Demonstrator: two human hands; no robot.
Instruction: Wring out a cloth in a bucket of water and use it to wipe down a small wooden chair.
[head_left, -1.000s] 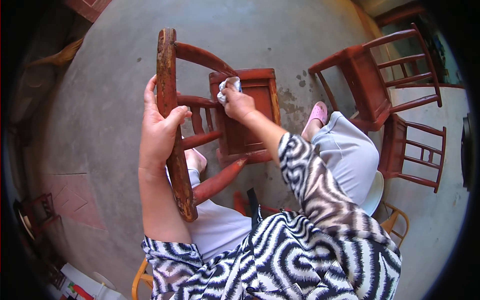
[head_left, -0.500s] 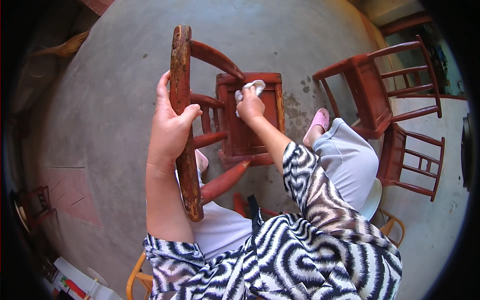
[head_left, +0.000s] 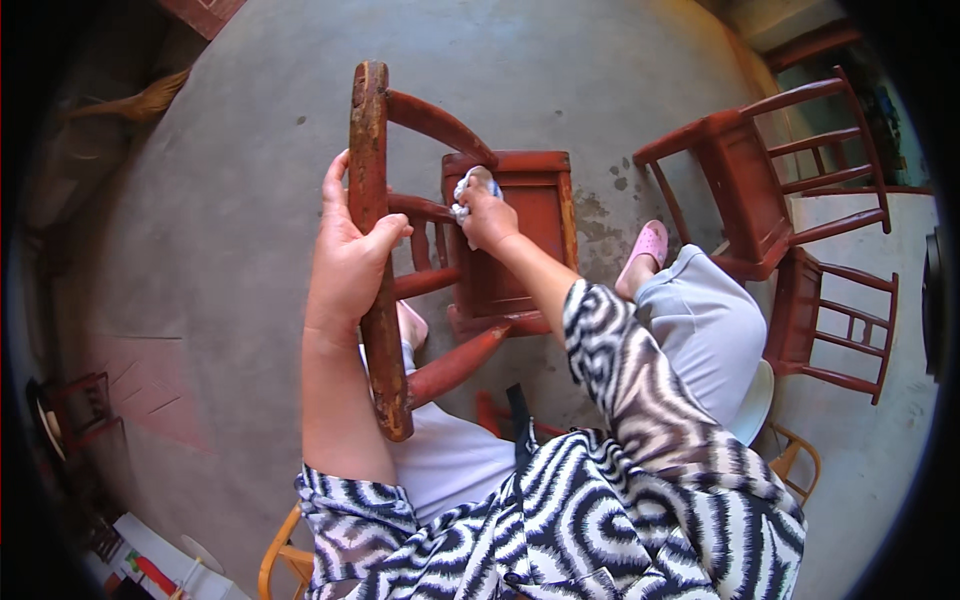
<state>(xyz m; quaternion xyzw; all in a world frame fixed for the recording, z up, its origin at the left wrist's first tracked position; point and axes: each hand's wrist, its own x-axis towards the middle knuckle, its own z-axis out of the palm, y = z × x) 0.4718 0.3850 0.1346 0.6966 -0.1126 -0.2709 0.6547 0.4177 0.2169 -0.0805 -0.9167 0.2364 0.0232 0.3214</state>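
Observation:
A red wooden chair [head_left: 530, 225] with worn paint stands in front of me, its back toward my left side. My left hand [head_left: 350, 235] is wrapped round the chair's scuffed top rail [head_left: 370, 140], thumb on the near side. In my right hand [head_left: 490, 218] is a crumpled white cloth [head_left: 478, 187], pressed at the left edge of the seat, close to where the back's slats meet it. Part of the cloth is hidden by my fingers.
To the right stand two more red chairs, one farther [head_left: 745, 185] and one nearer [head_left: 800, 310]. My feet, in pink slippers [head_left: 648, 240], are on either side of the chair. A broom [head_left: 145, 98] lies at the far left; a yellow-framed seat [head_left: 285, 550] is beneath me.
My right hand has slid the cloth left and slightly nearer, from the seat panel to its left edge. My left hand keeps its grip on the rail. The whole view has shifted slightly.

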